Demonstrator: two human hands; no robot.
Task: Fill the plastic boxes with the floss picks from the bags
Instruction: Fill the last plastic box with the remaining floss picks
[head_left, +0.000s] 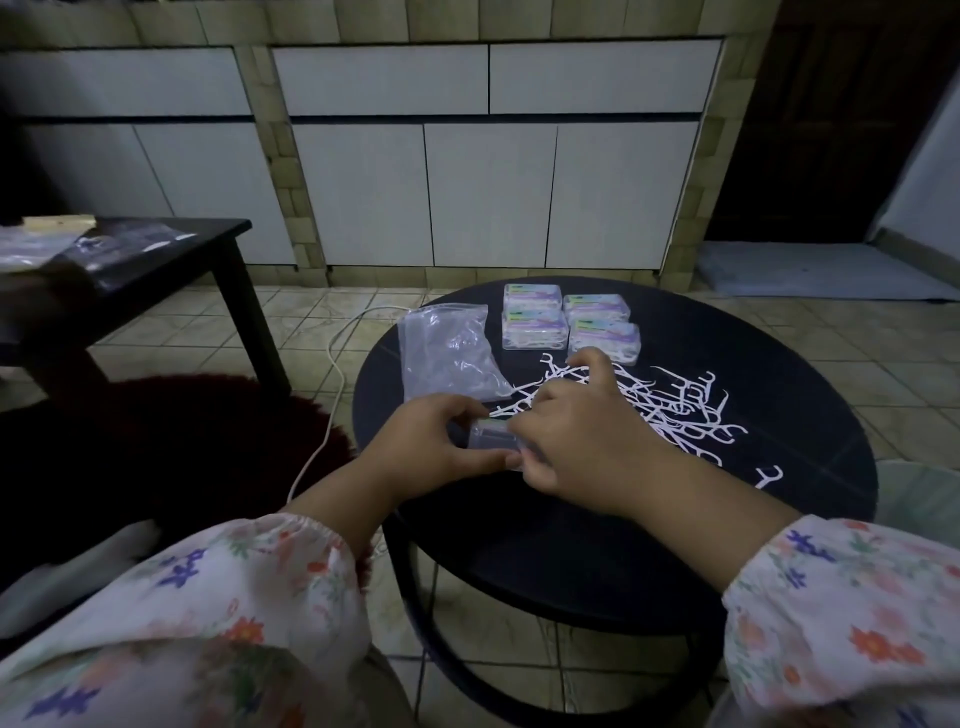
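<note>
While the left hand (439, 434) curls round a small clear box (493, 439) near the tabletop's front-left edge, seemingly to steady it for loading, the right hand (582, 431) pinches at the box's right end. Loose floss picks (675, 400) lie heaped mid-table within easy reach. Four filled boxes (569, 325) sit parked at the far edge beside a nearly emptied bag (449, 353).
</note>
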